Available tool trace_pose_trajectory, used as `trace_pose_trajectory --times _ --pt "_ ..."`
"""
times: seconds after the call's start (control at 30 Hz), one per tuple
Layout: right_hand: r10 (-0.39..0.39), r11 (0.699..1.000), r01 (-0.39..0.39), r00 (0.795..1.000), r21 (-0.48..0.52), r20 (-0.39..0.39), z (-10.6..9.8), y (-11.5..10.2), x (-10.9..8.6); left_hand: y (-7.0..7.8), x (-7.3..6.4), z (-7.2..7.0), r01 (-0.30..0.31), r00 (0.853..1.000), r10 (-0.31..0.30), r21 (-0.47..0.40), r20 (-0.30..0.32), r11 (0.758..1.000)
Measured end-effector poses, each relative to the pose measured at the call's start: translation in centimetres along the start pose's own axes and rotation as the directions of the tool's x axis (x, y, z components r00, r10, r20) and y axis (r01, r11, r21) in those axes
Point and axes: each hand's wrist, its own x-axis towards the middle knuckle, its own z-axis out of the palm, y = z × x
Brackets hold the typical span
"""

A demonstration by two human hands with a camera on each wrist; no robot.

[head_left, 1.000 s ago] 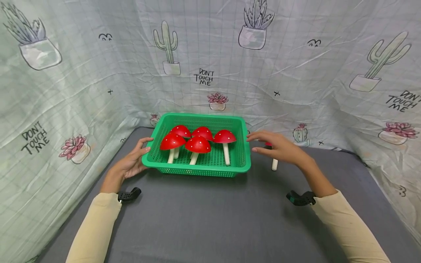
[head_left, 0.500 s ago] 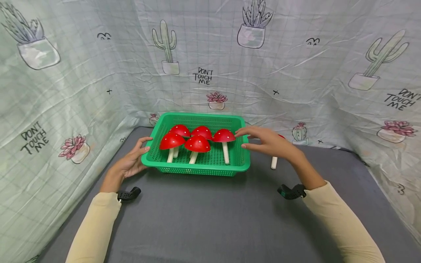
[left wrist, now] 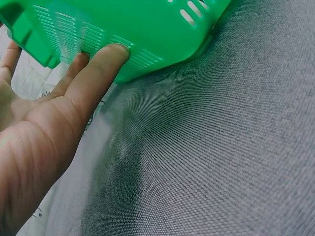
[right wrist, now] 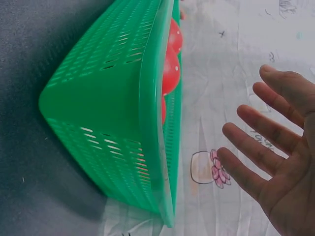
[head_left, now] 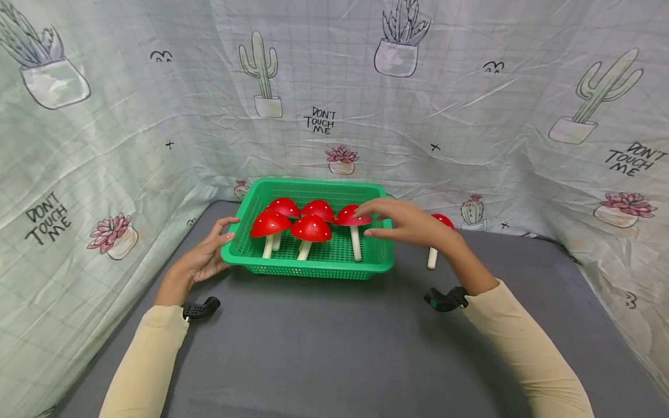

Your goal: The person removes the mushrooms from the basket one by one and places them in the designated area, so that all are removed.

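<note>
Several toy mushrooms with white-dotted red caps and white stems lie in the green plastic basket (head_left: 313, 269). My left hand (head_left: 205, 255) is at the basket's left end; in the left wrist view its fingertips (left wrist: 117, 51) touch the slotted outer wall. My right hand (head_left: 410, 223) hovers over the basket's right rim with its fingers extended, nearest the rightmost mushroom (head_left: 356, 241) inside. In the right wrist view the right palm (right wrist: 288, 191) holds nothing, and the fingers are spread apart from the basket. Another mushroom (head_left: 432, 258) lies outside, right of the basket, partly hidden behind the right hand.
Grey cloth (head_left: 324, 348) covers the tabletop under the basket. A pale curtain (head_left: 418, 116) printed with potted cacti rises close behind the basket and along both sides.
My right hand has moved left, from beside the basket to above its right rim. More of the mushroom outside now shows. The left hand stays at the basket's left end.
</note>
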Motion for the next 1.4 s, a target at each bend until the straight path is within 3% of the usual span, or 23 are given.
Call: trace_pose_trajectory --times 0.2,0.37,0.7,1.2,1.4 --pt "-0.005 1.000 0.004 0.999 0.026 0.037 0.2 0.0 1.2 0.0 -0.6 -0.3 -0.012 1.000 0.013 -0.008 0.024 1.000" --pt "-0.007 0.998 0.003 0.998 0.061 0.060 0.0 -0.2 1.6 0.0 -0.3 0.0 -0.006 1.000 0.006 -0.004 0.021 1.000" --pt "-0.078 0.995 0.074 0.995 0.062 0.062 0.1 -0.7 2.9 -0.6 -0.6 0.2 0.016 1.000 -0.016 0.010 0.019 1.000" --pt "-0.069 0.993 0.056 0.990 0.107 0.120 -0.2 -0.6 4.8 0.0 -0.6 0.2 -0.001 1.000 0.001 0.006 0.011 1.000" --pt "-0.028 0.992 0.010 0.990 0.128 0.135 0.2 -0.4 5.8 -0.3 -0.5 0.3 -0.005 1.000 0.005 0.002 0.019 1.000"
